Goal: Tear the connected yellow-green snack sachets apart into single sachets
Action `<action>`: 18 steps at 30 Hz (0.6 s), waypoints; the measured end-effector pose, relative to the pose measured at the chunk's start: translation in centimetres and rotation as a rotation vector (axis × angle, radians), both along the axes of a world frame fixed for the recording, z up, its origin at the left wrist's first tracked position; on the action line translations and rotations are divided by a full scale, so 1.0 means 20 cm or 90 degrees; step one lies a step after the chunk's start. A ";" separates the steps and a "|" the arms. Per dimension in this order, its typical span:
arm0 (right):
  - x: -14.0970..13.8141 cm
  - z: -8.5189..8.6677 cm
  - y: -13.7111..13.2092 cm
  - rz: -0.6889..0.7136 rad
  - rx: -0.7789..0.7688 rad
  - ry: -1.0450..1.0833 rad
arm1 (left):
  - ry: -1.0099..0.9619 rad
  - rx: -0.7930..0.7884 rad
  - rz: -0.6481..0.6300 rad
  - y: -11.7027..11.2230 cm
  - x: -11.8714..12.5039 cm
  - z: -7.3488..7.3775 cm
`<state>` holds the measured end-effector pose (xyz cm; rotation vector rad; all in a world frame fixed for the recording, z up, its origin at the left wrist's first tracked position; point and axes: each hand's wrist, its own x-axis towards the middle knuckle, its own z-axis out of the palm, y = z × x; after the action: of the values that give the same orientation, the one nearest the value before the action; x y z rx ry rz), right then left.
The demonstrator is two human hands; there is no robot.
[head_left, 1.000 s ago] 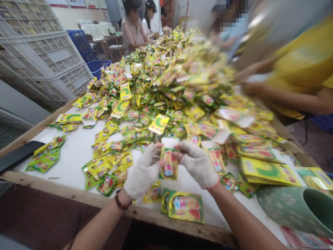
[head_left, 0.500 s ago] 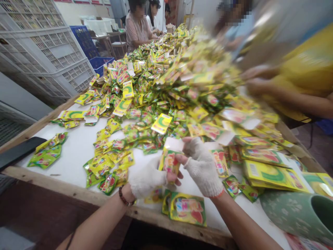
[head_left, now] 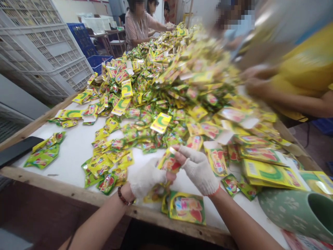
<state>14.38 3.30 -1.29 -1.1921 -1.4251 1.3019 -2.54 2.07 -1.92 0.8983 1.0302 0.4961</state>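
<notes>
Pinching one yellow-green sachet (head_left: 169, 162) between them, the left hand (head_left: 145, 178) and right hand (head_left: 198, 169) both close on it; it tilts up toward the right hand's fingertips, above the loose pile.

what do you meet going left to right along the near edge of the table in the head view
dark flat slab, small sachet heap, loose sachet cluster, left hand, sachet pinched by both hands, right hand, flat yellow packs, green mug

white crates (head_left: 52, 48) stacked left | blue crate (head_left: 81, 39) | wooden-edged table (head_left: 65, 190)
</notes>
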 end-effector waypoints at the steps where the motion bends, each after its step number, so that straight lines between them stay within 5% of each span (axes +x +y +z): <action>1: 0.00 0.00 0.01 -0.009 0.001 0.005 | 0.024 0.004 0.004 0.00 0.01 0.01; 12: 0.03 0.03 -0.01 0.046 0.129 -0.105 | -0.033 -0.004 0.013 0.00 -0.01 0.02; 18: 0.04 0.04 0.00 0.024 0.071 -0.066 | 0.149 0.108 -0.022 0.02 -0.03 0.03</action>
<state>15.14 3.39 -0.46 -1.1772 -1.5801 1.1854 -3.19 2.41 -1.35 1.1428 1.1948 0.4619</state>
